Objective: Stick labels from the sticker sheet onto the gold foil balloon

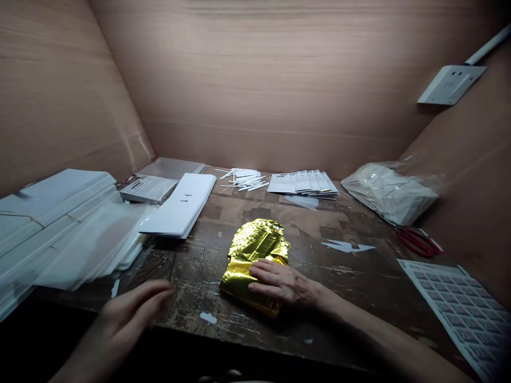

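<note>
A crumpled gold foil packet [255,244] lies in the middle of the dark worn table [359,276]. My right hand [281,284] rests flat on the packet's near end, fingers stretched out to the left and pressing it down. My left hand [130,314] hovers near the table's front left edge, fingers extended and slightly blurred, holding nothing. It is closest to a pile of clear plastic sleeves [96,244].
White envelopes [181,205] and flat white boxes [43,213] lie at left. At the back are white paper strips [243,179] and fanned leaflets [303,183]. At right sit a plastic bag of white items [393,194], red scissors [417,242] and a sticker sheet [459,308]. Brown walls enclose the table.
</note>
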Available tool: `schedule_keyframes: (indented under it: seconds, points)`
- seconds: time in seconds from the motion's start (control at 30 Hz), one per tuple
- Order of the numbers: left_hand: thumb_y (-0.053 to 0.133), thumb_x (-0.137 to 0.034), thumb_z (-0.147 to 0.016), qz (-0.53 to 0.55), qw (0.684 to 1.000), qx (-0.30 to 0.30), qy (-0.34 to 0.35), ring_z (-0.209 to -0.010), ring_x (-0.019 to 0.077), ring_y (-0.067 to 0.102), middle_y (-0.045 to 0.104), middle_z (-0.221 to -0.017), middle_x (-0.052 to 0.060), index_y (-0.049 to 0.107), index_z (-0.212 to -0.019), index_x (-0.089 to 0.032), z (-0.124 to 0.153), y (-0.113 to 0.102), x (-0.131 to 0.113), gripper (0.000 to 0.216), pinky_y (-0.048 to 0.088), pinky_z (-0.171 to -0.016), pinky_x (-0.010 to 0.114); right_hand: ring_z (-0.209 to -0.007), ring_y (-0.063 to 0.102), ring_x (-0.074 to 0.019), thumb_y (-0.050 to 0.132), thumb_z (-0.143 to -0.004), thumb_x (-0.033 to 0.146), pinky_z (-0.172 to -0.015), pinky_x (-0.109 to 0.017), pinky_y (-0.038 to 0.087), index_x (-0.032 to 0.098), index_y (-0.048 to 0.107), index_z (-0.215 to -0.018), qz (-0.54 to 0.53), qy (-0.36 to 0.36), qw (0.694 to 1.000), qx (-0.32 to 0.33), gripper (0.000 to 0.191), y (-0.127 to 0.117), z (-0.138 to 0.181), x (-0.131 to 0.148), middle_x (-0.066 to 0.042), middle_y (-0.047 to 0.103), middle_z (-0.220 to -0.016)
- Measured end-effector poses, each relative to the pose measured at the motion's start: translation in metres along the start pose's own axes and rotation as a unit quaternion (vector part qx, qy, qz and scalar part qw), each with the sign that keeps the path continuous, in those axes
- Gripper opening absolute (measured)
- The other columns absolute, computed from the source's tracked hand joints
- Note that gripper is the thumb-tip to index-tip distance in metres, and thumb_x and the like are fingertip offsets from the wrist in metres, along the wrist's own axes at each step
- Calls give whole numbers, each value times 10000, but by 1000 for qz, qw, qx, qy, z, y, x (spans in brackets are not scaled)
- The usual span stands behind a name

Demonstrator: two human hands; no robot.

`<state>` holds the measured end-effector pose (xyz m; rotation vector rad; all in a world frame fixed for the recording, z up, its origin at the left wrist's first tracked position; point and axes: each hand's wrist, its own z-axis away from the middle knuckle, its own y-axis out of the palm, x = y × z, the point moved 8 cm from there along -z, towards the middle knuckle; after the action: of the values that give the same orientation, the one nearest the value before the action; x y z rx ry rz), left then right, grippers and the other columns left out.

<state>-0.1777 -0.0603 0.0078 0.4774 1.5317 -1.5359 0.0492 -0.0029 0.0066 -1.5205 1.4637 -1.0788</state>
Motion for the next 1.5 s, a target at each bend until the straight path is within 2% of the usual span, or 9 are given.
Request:
schedule_keyframes:
  seconds: [0.17, 0.47, 0.6, 0.7, 0.87, 1.13, 1.27, 1.4, 1.5]
  points:
    - [490, -437, -648, 108, 975, 192, -19, -417, 106, 455, 486, -505, -18, 538, -770, -144, -70, 103, -38, 321, 358, -362, 202, -1180, 223, -177, 307, -822, 124, -905, -362, 323, 139, 445, -1093, 8, 8, 1000, 13, 305, 1, 1, -7, -121, 442, -1167]
    - [541, -293, -616, -57, 990, 78, 103, -577, 178, 525, 524, -624, 27, 497, -789, -131, -128, 133, -75, 240, 410, -499, 275, -1162, 263, -135, 267, -842, 177, -961, -410, 201, 217, 436, -1122, 15, 85, 994, 73, 330, -1, 22, -86, -42, 439, -1189]
    - [389, -255, -751, -215, 913, 5, 348, -938, 247, 462, 509, -978, 138, 486, -982, -123, -109, 132, -130, 283, 370, -774, 383, -1155, 271, -108, 259, -842, 176, -963, -366, 217, 223, 423, -1137, -29, 66, 993, 92, 342, -1, 20, -89, -34, 419, -1206]
    - [354, -357, -782, -235, 831, 99, 495, -1113, 248, 319, 417, -1164, 136, 423, -1112, -142, -92, 156, -150, 400, 271, -903, 397, -1165, 249, -98, 288, -835, 180, -961, -349, 229, 218, 451, -1110, -52, 50, 994, 81, 322, -7, 13, -86, -26, 432, -1194]
    - [316, -548, -724, -256, 783, 204, 529, -1204, 249, 154, 281, -1288, 115, 186, -1266, -179, -94, 184, -133, 668, 164, -956, 436, -1160, 256, -94, 410, -792, 246, -957, -331, 248, 247, 487, -1066, -63, 28, 996, 62, 285, -14, 9, -89, -13, 502, -1118]
    - [311, -609, -676, -291, 802, 146, 500, -1213, 271, 87, 227, -1301, 165, 156, -1267, -105, -92, 188, -117, 791, 125, -961, 468, -1182, 226, -150, 397, -793, 250, -967, -409, 210, 241, 442, -1121, 4, 24, 998, 62, 331, -15, 21, -92, -40, 455, -1172]
    - [302, -605, -686, -297, 819, 134, 472, -1212, 270, 100, 255, -1289, 165, 262, -1228, -107, -102, 183, -116, 737, 141, -960, 466, -1163, 275, -177, 356, -796, 176, -959, -446, 221, 219, 338, -1204, 10, 129, 991, 24, 411, -21, 54, -103, -63, 413, -1209]
    - [298, -539, -739, -254, 894, 45, 367, -1215, 275, 61, 179, -1314, 174, 251, -1232, -102, -137, 158, -113, 660, 168, -946, 477, -1124, 343, -196, 344, -792, 191, -910, -400, 334, 191, 309, -1222, -4, 432, 890, -143, 431, -39, 102, -131, -99, 390, -1218]
    - [286, -486, -770, -182, 946, 28, 267, -1214, 268, 75, 115, -1325, 185, 199, -1247, -89, -156, 151, -102, 627, 201, -945, 449, -1096, 381, -195, 346, -796, 270, -901, -382, 350, 179, 340, -1201, -69, 551, 816, -160, 415, -25, 108, -135, -99, 419, -1193]
